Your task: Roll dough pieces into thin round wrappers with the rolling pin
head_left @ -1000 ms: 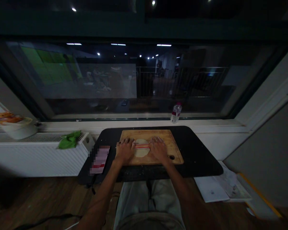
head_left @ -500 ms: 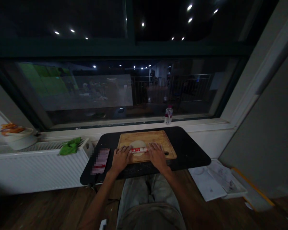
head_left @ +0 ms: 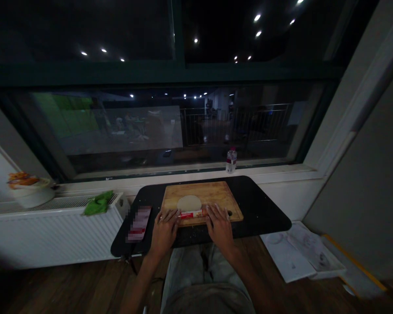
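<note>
A wooden cutting board (head_left: pixel 216 194) lies on a small black table (head_left: pixel 262 213). A flat round of pale dough (head_left: pixel 189 203) rests on the board. Along the board's near edge sits a red-and-white roller (head_left: pixel 190 214), just clear of the dough. My left hand (head_left: pixel 164 229) lies flat on its left end and my right hand (head_left: pixel 220 226) lies flat on its right end, fingers stretched out on top of it. Both forearms reach in from below, over my lap.
A blurred phone-sized object (head_left: pixel 138 224) lies on the table's left part. A water bottle (head_left: pixel 231 160) stands on the sill under a dark window. A white radiator (head_left: pixel 49 231) with a green cloth (head_left: pixel 96 204) and a bowl (head_left: pixel 29 194) stands left; papers (head_left: pixel 298 253) lie on the floor right.
Both hands have drawn the roller back toward me, off the dough and down to the board's near edge. The camera view has tilted slightly.
</note>
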A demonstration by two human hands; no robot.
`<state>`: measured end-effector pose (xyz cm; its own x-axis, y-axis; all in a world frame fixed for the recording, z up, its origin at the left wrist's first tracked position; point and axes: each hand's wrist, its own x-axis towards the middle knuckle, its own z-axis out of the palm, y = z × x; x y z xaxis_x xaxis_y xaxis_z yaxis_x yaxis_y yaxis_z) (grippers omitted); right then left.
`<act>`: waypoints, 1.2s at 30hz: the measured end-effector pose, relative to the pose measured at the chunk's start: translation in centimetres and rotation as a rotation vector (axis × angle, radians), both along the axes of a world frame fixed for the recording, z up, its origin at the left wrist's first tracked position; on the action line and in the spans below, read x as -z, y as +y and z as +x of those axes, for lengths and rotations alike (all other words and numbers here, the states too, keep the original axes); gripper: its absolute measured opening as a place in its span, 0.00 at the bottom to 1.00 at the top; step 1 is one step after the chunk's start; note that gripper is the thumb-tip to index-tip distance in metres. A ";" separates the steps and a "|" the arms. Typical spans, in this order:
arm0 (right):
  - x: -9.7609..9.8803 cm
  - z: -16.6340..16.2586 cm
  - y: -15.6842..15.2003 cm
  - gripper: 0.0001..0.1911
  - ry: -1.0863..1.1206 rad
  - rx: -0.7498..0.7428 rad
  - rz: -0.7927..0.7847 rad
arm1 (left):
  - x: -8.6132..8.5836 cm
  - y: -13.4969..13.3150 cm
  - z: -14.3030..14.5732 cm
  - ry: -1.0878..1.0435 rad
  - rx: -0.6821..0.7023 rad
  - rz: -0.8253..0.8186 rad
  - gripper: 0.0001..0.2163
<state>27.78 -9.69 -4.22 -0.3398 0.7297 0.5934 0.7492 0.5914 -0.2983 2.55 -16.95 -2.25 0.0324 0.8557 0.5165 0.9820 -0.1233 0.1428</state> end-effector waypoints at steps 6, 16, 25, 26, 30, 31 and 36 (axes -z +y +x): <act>1.1 0.8 -0.3 0.26 0.041 -0.016 0.082 | 1.8 -1.9 0.5 0.015 0.014 0.059 0.23; -1.3 -0.8 1.4 0.26 -0.063 -0.043 0.006 | 1.9 0.0 0.2 -0.018 -0.006 0.039 0.24; -2.8 -1.0 6.1 0.25 -0.199 -0.265 -0.124 | 0.8 4.6 -2.2 -0.011 -0.084 -0.038 0.21; -2.9 -0.8 6.3 0.23 -0.208 -0.293 -0.133 | 0.6 4.9 -2.2 -0.023 -0.111 -0.020 0.21; -3.6 -0.1 6.6 0.21 -0.181 -0.238 -0.152 | 0.0 4.8 -0.9 -0.165 -0.282 0.141 0.28; -3.8 0.1 6.7 0.22 -0.166 -0.194 -0.158 | 0.0 4.6 -0.4 -0.209 -0.320 0.161 0.30; -4.7 1.3 7.0 0.23 -0.082 -0.030 -0.210 | 0.7 5.4 1.1 -0.200 -0.057 -0.087 0.40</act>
